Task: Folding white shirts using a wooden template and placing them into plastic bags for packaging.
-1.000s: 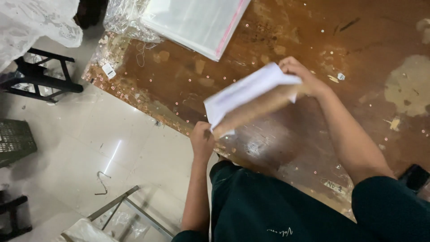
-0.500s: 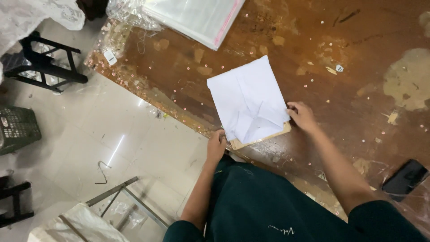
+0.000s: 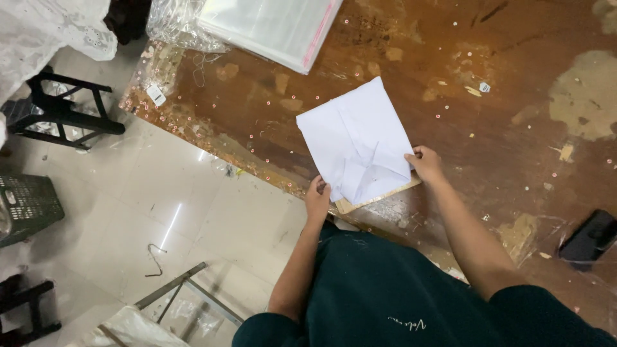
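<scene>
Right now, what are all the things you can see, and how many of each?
cloth: one, white, folded, lying flat on the table over the board
board: one, tan, its edge sticking out under the cloth
table: one, brown and worn, dotted with small bits
clear bags: one stack, see-through with a pink edge, at the table's far side
tag: one, white, at the table's corner
phone: one, black, at the table's right edge
stool: one, black, on the floor at left
crate: one, dark, on the floor at left
hook: one, thin wire, on the floor
left hand: grip on the cloth's near-left corner
right hand: grip on the cloth's right edge
</scene>
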